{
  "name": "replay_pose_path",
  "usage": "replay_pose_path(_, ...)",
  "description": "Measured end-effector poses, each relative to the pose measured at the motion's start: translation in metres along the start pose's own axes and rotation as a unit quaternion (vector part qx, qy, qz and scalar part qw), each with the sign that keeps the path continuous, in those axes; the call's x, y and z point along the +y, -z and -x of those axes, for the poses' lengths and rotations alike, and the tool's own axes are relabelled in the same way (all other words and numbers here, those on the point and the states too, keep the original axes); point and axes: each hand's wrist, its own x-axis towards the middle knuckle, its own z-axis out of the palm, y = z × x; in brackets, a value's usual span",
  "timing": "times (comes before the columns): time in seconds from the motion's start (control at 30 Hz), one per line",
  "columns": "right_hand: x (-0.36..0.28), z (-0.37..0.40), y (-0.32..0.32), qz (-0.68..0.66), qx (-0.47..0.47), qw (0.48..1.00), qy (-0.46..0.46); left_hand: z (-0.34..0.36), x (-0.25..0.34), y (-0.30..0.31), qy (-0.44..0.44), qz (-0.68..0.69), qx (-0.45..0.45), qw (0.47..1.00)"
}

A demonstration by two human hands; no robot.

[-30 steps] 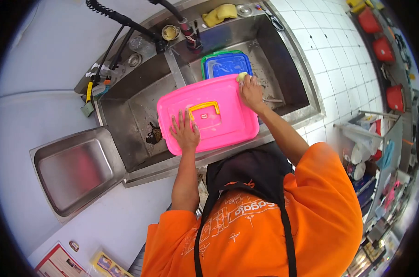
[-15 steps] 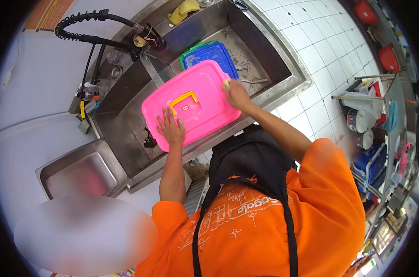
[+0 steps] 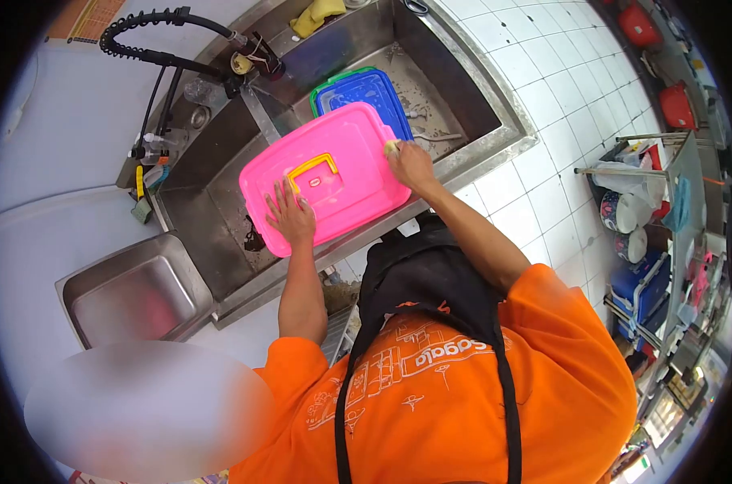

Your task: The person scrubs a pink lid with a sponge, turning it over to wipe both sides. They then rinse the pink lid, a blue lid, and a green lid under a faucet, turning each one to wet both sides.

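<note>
A double-compartment stainless-steel sink [image 3: 517, 129] was examined. A pink plastic lid [image 3: 333, 211] with a yellow carrying handle [image 3: 311, 164] lies face up across both compartments, over the divider, its lower edge at the front rim; what is beneath it cannot be told. The left hand [image 3: 291, 216] is laid flat on it, fingers spread, its grip closed on nothing. The right hand [image 3: 412, 165] is curled at the lid's right edge, its grip drawn in around a pale-yellow pad [image 3: 392, 148], largely hidden by the fingers. The right compartment [image 3: 450, 77] contains a blue plastic lid [image 3: 364, 90] partly covered by the pink one, a green rim [image 3: 324, 84] showing behind it, light-coloured utensils [image 3: 440, 137] and scattered food debris. The left compartment [image 3: 212, 218] contains a dark, crumpled item [image 3: 254, 236], nature unclear. Left of the sink sits a rectangular stainless-steel pan [image 3: 136, 290], a pinkish reflection on its bottom. On the back ledge are a small cup [image 3: 241, 64] with yellowish contents and a clear plastic container [image 3: 198, 90], contents indistinct.
</note>
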Motion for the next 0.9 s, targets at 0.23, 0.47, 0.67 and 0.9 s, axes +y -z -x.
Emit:
replay_pose_path(0.23,0.051,-0.003,0.004,0.006,-0.029,0.991,0.130,-0.001,-0.001,0.000,-0.012,0.009,0.013,1.000)
replay_pose_path(0.47,0.015,-0.023,-0.037,-0.115,0.133,0.982,0.069,-0.003,0.005,-0.002,0.028,0.026,0.009,0.999)
replay_pose_path(0.67,0.002,0.010,-0.044,-0.140,0.133,0.980,0.053,-0.020,0.007,-0.006,0.154,0.059,0.001,0.986)
replay_pose_path(0.9,-0.032,0.027,-0.075,-0.217,-0.011,0.975,0.051,-0.027,0.036,-0.005,0.224,0.055,-0.004,0.973)
